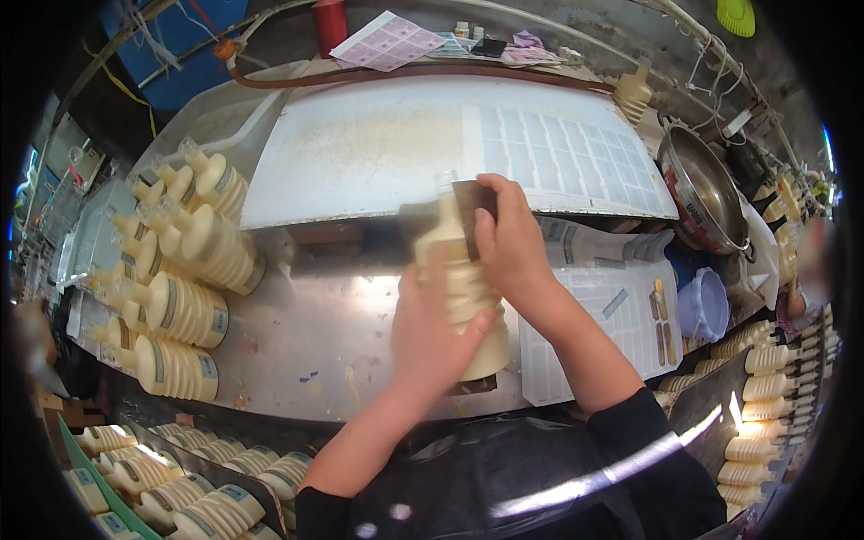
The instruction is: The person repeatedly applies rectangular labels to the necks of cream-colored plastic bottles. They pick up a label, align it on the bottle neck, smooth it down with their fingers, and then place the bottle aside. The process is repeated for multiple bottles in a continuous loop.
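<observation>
Apron: black and glossy [504,477], nearest the camera along the lower edge.
Cream bottle: ribbed, narrow-necked [470,290], over the near middle of the metal worktop [310,333], neck up and leaning slightly left; motion blur hides whether its base rests.
Left hand: closed [430,328] around the lower ribbed body.
Right hand: pinching [511,236] a dark flat piece [469,211] alongside the neck; contact between piece and bottle cannot be confirmed.
Weight: contents not verifiable; judged moderate if filled, light if empty.
Wall: presumed semi-rigid plastic, likely to yield under a hard squeeze; breakage improbable.
Surface: looks smooth, possibly slippery; the ribs should give purchase.
Recommended hold: around the ribbed body, low down; the slim neck and its clear tip [446,179] appear the weaker points.
</observation>
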Action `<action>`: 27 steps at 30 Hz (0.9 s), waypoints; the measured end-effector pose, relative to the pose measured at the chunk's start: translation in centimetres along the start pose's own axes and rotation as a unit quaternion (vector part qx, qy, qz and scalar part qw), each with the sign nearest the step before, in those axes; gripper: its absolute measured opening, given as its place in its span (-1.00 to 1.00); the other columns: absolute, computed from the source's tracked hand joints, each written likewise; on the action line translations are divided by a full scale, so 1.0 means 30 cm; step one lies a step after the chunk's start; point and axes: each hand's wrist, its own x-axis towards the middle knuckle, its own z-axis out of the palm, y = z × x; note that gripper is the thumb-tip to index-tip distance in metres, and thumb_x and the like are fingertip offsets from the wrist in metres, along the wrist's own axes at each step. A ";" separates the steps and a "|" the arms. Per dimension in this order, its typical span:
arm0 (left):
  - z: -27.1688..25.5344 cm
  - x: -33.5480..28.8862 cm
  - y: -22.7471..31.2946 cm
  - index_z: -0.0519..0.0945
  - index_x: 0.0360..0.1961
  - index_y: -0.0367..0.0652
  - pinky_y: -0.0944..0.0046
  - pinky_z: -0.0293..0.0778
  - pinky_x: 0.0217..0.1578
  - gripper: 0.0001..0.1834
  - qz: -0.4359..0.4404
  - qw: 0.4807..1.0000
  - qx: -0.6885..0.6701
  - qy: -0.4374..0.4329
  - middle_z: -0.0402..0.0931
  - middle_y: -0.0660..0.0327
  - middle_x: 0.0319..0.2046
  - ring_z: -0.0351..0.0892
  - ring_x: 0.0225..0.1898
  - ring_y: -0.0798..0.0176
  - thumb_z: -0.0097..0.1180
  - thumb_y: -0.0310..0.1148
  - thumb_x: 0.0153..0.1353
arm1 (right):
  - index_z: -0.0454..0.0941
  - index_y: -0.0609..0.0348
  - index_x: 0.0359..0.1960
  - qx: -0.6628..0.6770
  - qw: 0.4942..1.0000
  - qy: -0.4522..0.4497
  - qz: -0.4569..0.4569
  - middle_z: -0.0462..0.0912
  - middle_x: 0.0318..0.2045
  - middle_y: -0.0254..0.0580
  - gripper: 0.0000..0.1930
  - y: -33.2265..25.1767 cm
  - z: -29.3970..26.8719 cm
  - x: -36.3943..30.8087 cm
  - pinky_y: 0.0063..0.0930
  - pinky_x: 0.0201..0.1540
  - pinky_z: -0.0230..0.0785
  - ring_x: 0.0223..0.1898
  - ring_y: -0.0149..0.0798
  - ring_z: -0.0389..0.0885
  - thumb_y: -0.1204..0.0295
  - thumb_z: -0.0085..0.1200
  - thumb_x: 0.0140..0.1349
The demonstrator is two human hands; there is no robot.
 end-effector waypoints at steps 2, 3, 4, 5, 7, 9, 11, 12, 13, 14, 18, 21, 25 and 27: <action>0.020 0.000 -0.012 -0.09 0.63 0.03 -0.14 0.42 0.23 0.16 -0.020 1.000 -0.020 0.006 0.18 -0.18 0.37 0.42 0.27 -0.29 0.35 -0.03 0.13 | 0.35 0.27 0.28 0.042 0.998 0.033 -0.014 0.53 0.16 0.12 -0.60 0.067 0.004 -0.013 -0.18 0.28 0.36 0.19 0.08 0.53 0.50 -0.05 0.43; 0.027 0.000 -0.016 -0.09 0.63 0.02 -0.13 0.42 0.23 0.16 -0.025 0.999 -0.027 0.007 0.18 -0.18 0.37 0.42 0.27 -0.28 0.34 -0.04 0.13 | 0.35 0.28 0.28 0.056 0.997 0.045 -0.014 0.53 0.16 0.12 -0.60 0.100 0.009 -0.018 -0.19 0.28 0.35 0.19 0.06 0.54 0.49 -0.05 0.43; 0.032 0.001 -0.019 -0.10 0.63 0.00 -0.13 0.42 0.23 0.16 -0.029 0.999 -0.034 0.008 0.19 -0.17 0.37 0.42 0.26 -0.27 0.34 -0.05 0.13 | 0.34 0.28 0.28 0.069 0.996 0.057 -0.014 0.53 0.16 0.12 -0.60 0.125 0.012 -0.023 -0.20 0.28 0.35 0.18 0.05 0.54 0.49 -0.05 0.43; 0.035 0.001 -0.021 -0.10 0.62 -0.03 -0.13 0.42 0.23 0.16 -0.027 0.999 -0.042 0.017 0.20 -0.17 0.36 0.43 0.26 -0.27 0.34 -0.05 0.13 | 0.36 0.29 0.27 0.066 0.996 0.064 -0.019 0.54 0.15 0.10 -0.61 0.145 0.012 -0.024 -0.22 0.28 0.35 0.18 0.02 0.54 0.49 -0.05 0.43; 0.038 -0.002 -0.025 -0.12 0.62 -0.09 -0.13 0.41 0.23 0.17 -0.024 0.997 -0.057 0.039 0.23 -0.18 0.34 0.43 0.26 -0.26 0.33 -0.07 0.13 | 0.36 0.30 0.26 0.091 0.994 0.063 -0.026 0.54 0.15 0.11 -0.61 0.112 0.001 -0.008 -0.22 0.28 0.35 0.18 0.02 0.54 0.49 -0.06 0.43; 0.040 -0.006 -0.015 -0.12 0.61 -0.14 -0.14 0.40 0.23 0.18 -0.033 0.997 -0.054 0.040 0.26 -0.19 0.31 0.43 0.26 -0.28 0.34 -0.05 0.13 | 0.37 0.31 0.26 0.094 0.993 0.057 -0.039 0.54 0.14 0.13 -0.60 0.051 0.003 -0.002 -0.21 0.27 0.36 0.18 0.05 0.54 0.50 -0.07 0.41; 0.044 -0.009 -0.008 -0.12 0.60 -0.18 -0.14 0.39 0.24 0.18 -0.036 0.997 -0.046 0.049 0.28 -0.21 0.30 0.42 0.27 -0.29 0.34 -0.03 0.13 | 0.34 0.30 0.28 0.069 0.997 0.013 -0.029 0.49 0.18 0.20 -0.56 -0.037 0.013 -0.005 -0.15 0.28 0.36 0.20 0.13 0.52 0.51 -0.05 0.38; 0.047 -0.009 -0.002 -0.12 0.60 -0.20 -0.14 0.39 0.24 0.18 -0.034 0.997 -0.039 0.057 0.29 -0.21 0.31 0.41 0.28 -0.30 0.34 -0.02 0.14 | 0.33 0.31 0.27 0.054 0.998 0.002 -0.039 0.48 0.17 0.23 -0.57 -0.070 0.019 0.000 -0.09 0.23 0.37 0.16 0.18 0.52 0.49 -0.05 0.38; 0.049 -0.010 0.003 -0.12 0.60 -0.21 -0.14 0.38 0.24 0.19 -0.031 0.997 -0.032 0.065 0.29 -0.22 0.31 0.40 0.29 -0.31 0.34 -0.01 0.14 | 0.33 0.31 0.27 0.038 0.998 -0.009 -0.049 0.47 0.15 0.26 -0.57 -0.099 0.027 0.005 -0.04 0.18 0.38 0.12 0.22 0.52 0.48 -0.04 0.39; 0.048 -0.012 0.006 -0.04 0.56 -0.23 -0.14 0.42 0.19 0.10 -0.007 0.996 -0.028 0.087 0.30 -0.24 0.30 0.42 0.26 -0.32 0.33 -0.05 0.16 | 0.32 0.31 0.26 0.022 0.998 -0.019 -0.058 0.46 0.13 0.29 -0.58 -0.120 0.039 0.007 0.02 0.14 0.40 0.09 0.26 0.51 0.47 -0.04 0.40; 0.014 0.013 0.061 0.31 0.39 -0.22 -0.12 0.45 0.12 -0.19 -0.023 0.998 -0.057 0.028 0.39 -0.19 0.31 0.46 0.25 -0.29 0.29 -0.06 0.20 | 0.38 0.32 0.05 -0.042 0.982 0.030 -0.180 0.51 -0.12 0.19 -0.75 -0.089 0.185 -0.006 -0.07 -0.08 0.49 -0.14 0.19 0.59 0.49 -0.10 0.40; 0.010 0.008 0.033 0.40 0.32 -0.21 -0.09 0.42 0.16 -0.24 -0.118 0.991 -0.049 -0.049 0.49 -0.12 0.26 0.50 0.24 -0.25 0.25 0.02 0.21 | 0.39 0.29 -0.12 -0.098 0.974 0.047 -0.199 0.48 -0.29 0.09 -0.89 -0.164 0.196 0.021 -0.20 -0.43 0.52 -0.39 -0.05 0.63 0.55 -0.10 0.37; 0.037 0.002 0.013 0.17 0.51 -0.10 -0.12 0.42 0.19 -0.05 0.003 0.997 -0.020 0.076 0.24 -0.17 0.41 0.42 0.29 -0.28 0.32 -0.04 0.18 | 0.35 0.30 0.00 -0.026 0.996 -0.026 -0.082 0.47 -0.15 0.16 -0.77 -0.148 0.086 0.015 -0.11 -0.26 0.56 -0.30 0.11 0.63 0.54 -0.03 0.35; 0.038 0.003 0.000 0.08 0.56 -0.11 -0.09 0.35 0.28 0.00 -0.017 0.999 -0.010 0.044 0.25 -0.18 0.40 0.37 0.33 -0.30 0.27 -0.05 0.18 | 0.34 0.30 0.10 -0.019 0.998 -0.004 -0.060 0.47 -0.05 0.21 -0.69 -0.054 0.058 0.009 -0.05 -0.11 0.55 -0.16 0.19 0.63 0.52 0.00 0.36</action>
